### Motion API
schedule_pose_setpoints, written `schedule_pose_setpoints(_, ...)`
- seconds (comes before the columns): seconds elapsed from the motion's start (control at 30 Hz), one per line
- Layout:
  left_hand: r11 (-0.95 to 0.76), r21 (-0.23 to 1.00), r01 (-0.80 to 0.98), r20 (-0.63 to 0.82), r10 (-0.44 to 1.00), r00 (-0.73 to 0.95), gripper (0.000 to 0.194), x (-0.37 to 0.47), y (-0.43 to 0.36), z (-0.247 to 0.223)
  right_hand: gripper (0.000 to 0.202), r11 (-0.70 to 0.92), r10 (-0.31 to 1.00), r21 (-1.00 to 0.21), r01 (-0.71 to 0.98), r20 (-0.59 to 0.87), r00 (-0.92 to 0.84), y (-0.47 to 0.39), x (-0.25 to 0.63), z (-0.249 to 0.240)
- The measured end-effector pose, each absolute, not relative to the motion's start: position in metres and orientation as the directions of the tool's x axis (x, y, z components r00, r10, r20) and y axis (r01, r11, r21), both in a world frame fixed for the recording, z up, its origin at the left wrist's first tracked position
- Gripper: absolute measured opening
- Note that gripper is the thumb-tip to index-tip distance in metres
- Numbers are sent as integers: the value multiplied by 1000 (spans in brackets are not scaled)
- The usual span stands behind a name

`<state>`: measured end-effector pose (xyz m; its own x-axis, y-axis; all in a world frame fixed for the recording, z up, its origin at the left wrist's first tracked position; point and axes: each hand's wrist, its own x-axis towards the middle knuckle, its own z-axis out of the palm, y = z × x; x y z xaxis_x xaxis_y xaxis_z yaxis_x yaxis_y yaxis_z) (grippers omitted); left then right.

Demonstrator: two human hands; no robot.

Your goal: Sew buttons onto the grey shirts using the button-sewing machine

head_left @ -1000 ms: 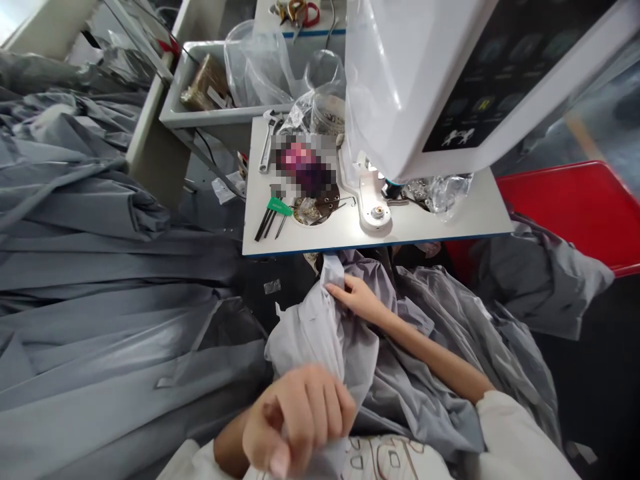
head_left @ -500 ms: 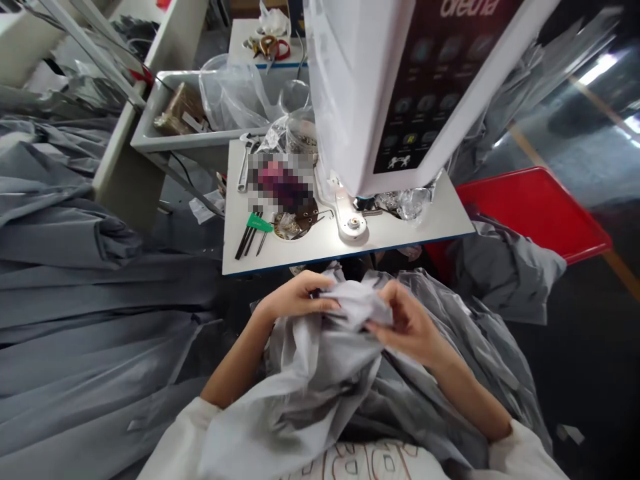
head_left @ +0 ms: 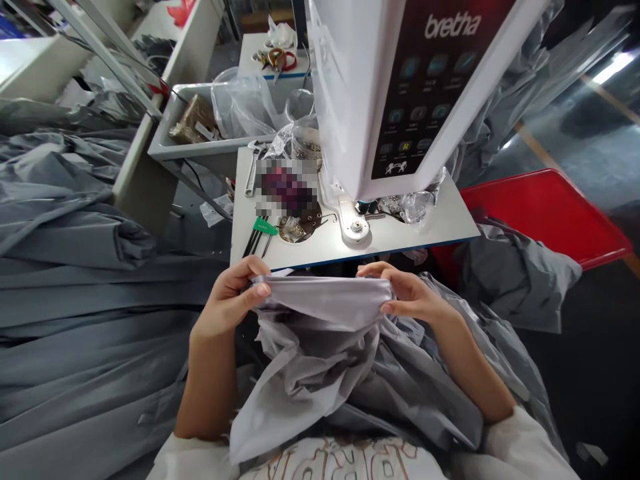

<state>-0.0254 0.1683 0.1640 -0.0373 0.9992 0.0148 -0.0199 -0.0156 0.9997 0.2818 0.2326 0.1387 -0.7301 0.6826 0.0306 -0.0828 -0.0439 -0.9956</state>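
A light grey piece of fabric (head_left: pixel 325 303) is stretched between my two hands, its upper edge pulled nearly straight. My left hand (head_left: pixel 235 293) pinches one end of that edge, thumb on top. At the other end my right hand (head_left: pixel 407 290) grips the cloth between thumb and fingers. The rest of the fabric hangs in loose folds over my lap. Just beyond the hands is the front edge of a white machine table (head_left: pixel 310 257). Above it stands a white machine head (head_left: pixel 350 100) with a dark button panel.
A green-held hex key set (head_left: pixel 264 228), a wrench (head_left: pixel 251 170) and a blurred-out item lie on the table's left part. A grey trough (head_left: pixel 200 150) holds plastic bags. Grey fabric heaps (head_left: pixel 75 320) fill the left side. At right is a red tray (head_left: pixel 545 213) with grey cloth beside it.
My hands have moved apart, the left one farther to the left. The bunched fabric between them is now spread into a taut, straight edge. The view has shifted slightly.
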Motion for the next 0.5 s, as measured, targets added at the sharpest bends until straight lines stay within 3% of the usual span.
schedule_pose_setpoints(0.07, -38, 999, 26, 39, 998, -40, 30, -34, 166, 160, 26, -67, 691, -995, -80, 12, -723, 234, 287, 146)
schedule_pose_setpoints(0.17, -94, 993, 70, 98, 994, -54, 29, -41, 167, 159, 28, -52, 731, -995, 89, -99, -676, 235, 292, 159)
schedule_pose_setpoints(0.27, -70, 912, 405, 3, 986, 165, 23, -34, 173, 170, 23, 86, 811, -967, 239, -71, -580, 230, 287, 167)
schedule_pose_setpoints(0.33, -151, 785, 601, -32, 959, 283, 35, -18, 181, 179, 21, 175, 799, -950, 258, -16, -602, 224, 278, 171)
schedule_pose_setpoints(0.43, -327, 740, 587, 11, 880, 476, 57, 13, 195, 185, 19, 235, 751, -945, 228, 28, -659, 216, 262, 175)
schedule_pose_setpoints(0.5, -337, 777, 532, -57, 804, 592, 43, 30, 203, 184, 19, 231, 758, -948, 221, 33, -651, 215, 258, 176)
